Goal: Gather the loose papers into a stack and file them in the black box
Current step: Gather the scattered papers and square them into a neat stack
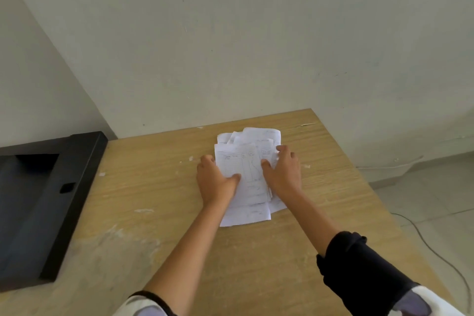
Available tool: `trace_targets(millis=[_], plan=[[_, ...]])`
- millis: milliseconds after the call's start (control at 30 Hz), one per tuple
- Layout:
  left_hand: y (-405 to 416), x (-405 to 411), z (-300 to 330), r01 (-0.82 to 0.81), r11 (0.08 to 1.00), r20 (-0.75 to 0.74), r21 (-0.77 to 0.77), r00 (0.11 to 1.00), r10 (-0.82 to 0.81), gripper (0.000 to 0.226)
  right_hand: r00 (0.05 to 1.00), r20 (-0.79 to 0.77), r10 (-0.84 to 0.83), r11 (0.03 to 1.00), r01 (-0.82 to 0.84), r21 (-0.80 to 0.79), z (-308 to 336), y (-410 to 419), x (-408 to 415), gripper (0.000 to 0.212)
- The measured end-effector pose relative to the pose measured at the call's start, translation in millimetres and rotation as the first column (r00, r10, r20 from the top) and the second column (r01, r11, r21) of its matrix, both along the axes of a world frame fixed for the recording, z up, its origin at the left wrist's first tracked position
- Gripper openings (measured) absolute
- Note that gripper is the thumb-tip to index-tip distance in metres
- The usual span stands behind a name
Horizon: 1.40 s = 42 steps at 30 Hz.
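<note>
A loose pile of white printed papers (247,161) lies on the wooden table (159,187), its sheets overlapping and askew. My left hand (214,182) grips the pile's left edge, thumb on top of the upper sheet. My right hand (282,169) presses on the pile's right side, fingers curled over the far edge and thumb on the top sheet. The black box (38,200) sits at the table's left edge, open at the top, well left of both hands.
A pale wall stands right behind the table's far edge. Small paper scraps (143,210) and scuff marks dot the tabletop. To the right the table ends; a thin cable (436,251) runs over the tiled floor there.
</note>
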<state>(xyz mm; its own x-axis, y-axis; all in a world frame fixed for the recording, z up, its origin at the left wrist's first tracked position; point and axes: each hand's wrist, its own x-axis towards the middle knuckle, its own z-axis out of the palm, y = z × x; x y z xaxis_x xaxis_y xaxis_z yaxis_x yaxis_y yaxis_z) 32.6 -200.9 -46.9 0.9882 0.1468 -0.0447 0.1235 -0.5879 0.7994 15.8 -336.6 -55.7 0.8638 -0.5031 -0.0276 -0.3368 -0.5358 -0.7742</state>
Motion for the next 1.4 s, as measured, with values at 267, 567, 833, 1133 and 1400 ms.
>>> trace_targets(millis=[267, 567, 833, 1133, 1400], plan=[[-6, 18, 4, -0.021, 0.999, -0.210, 0.027, 0.977, 0.026, 0.052, 0.999, -0.030, 0.033, 0.998, -0.031, 0.054, 0, 6, 11, 0.054], [22, 18, 18, 0.057, 0.843, -0.093, -0.535, 0.988, -0.126, 0.031, 0.992, 0.088, 0.090, 0.797, -0.125, 0.591, 20, -7, 16, 0.038], [55, 14, 52, 0.283, 0.763, 0.225, -0.581, 0.957, -0.183, 0.037, 0.886, 0.391, 0.249, 0.658, -0.451, 0.603, 55, 6, 20, 0.058], [72, 10, 70, 0.325, 0.803, 0.293, -0.499, 0.936, -0.196, 0.034, 0.777, 0.567, 0.272, 0.719, -0.556, 0.417, 79, 28, 13, 0.031], [75, -16, 40, 0.286, 0.865, 0.343, -0.412, 0.928, -0.144, 0.047, 0.780, 0.551, 0.296, 0.715, -0.563, 0.413, 43, 37, -11, 0.046]])
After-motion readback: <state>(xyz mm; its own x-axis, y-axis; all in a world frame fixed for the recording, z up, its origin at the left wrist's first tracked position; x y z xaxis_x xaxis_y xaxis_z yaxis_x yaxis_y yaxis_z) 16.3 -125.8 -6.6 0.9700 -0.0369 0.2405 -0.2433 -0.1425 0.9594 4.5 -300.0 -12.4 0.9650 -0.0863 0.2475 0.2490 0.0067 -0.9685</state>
